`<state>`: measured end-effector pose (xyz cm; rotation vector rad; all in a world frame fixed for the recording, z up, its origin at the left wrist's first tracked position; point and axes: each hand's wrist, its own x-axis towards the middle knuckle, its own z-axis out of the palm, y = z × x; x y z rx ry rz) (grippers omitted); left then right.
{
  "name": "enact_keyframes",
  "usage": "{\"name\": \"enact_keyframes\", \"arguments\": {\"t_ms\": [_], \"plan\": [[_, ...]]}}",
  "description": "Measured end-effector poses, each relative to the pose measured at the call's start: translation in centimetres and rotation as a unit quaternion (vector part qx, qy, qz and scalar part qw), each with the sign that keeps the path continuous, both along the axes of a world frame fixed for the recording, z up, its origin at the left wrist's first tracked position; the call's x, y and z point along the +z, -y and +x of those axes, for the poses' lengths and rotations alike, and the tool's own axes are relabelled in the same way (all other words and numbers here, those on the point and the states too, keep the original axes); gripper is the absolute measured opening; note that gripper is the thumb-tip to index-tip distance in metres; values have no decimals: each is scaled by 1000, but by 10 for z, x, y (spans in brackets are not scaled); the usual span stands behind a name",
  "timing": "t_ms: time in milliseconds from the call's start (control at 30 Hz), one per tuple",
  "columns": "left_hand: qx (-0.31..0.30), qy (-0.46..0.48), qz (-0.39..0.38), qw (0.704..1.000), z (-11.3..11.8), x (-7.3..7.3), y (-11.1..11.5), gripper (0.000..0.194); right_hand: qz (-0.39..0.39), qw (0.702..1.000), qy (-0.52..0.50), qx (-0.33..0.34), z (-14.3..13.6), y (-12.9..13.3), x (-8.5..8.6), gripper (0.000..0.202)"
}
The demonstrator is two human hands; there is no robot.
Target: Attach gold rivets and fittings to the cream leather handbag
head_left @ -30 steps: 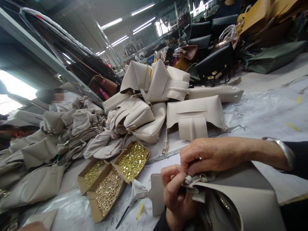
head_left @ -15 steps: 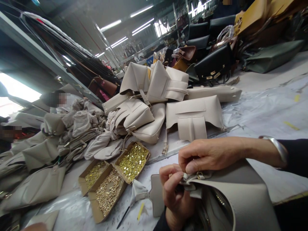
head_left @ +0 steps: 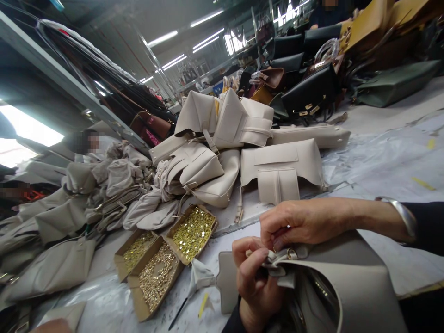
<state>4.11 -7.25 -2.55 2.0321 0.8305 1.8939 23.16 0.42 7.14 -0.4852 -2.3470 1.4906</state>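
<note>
A light grey handbag (head_left: 367, 282) lies at the lower right, its mouth partly open with a zip showing inside. My left hand (head_left: 255, 277) is closed round a bunched part of the bag's edge, near a strap end. From above, my right hand (head_left: 298, 222) pinches the same spot, its fingertips meeting those of the left. A small gold ring (head_left: 291, 253) shows on the bag beside the right fingers. Whatever small piece may be between the fingertips is hidden. A grey leather flap (head_left: 228, 282) sticks out left of my left hand.
Three cardboard trays hold small metal parts: gold pieces in one tray (head_left: 215, 227), copper-coloured ones in another (head_left: 137, 300). A thin black tool (head_left: 177, 314) lies near them. Beige bags (head_left: 277, 157) are piled behind, black bags (head_left: 308, 92) farther back. Other people are at the left and far back.
My right fingertips have shifted slightly at the bag's edge, and both hands keep hold of it. The whole view has moved a little.
</note>
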Motion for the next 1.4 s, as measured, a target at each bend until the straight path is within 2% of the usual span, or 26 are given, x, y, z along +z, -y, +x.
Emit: {"name": "enact_keyframes", "arguments": {"t_ms": [267,433,600,733,900,1067,1267,1400], "plan": [[-44,15,-21,999,-2,-4,2,31,62,995,80,18,-4,4,4,19],[-50,27,-23,998,-1,1,0,34,31,994,104,-5,-2,2,1,29],[-43,18,-40,998,0,-1,2,39,-78,996,28,-32,7,0,0,22],[-34,5,-41,999,-1,-3,3,34,-80,996,-4,-28,8,0,-3,17],[-41,9,-41,998,0,-2,2,38,-88,996,-5,-21,5,-1,-8,18],[-40,1,-34,999,-1,-2,3,37,-29,1000,10,-3,2,1,-4,12],[-46,-4,-19,999,-3,-5,3,32,93,993,73,15,-3,7,-4,20],[-54,2,-15,998,-2,-4,2,32,73,993,89,8,-5,6,-9,23]]}}
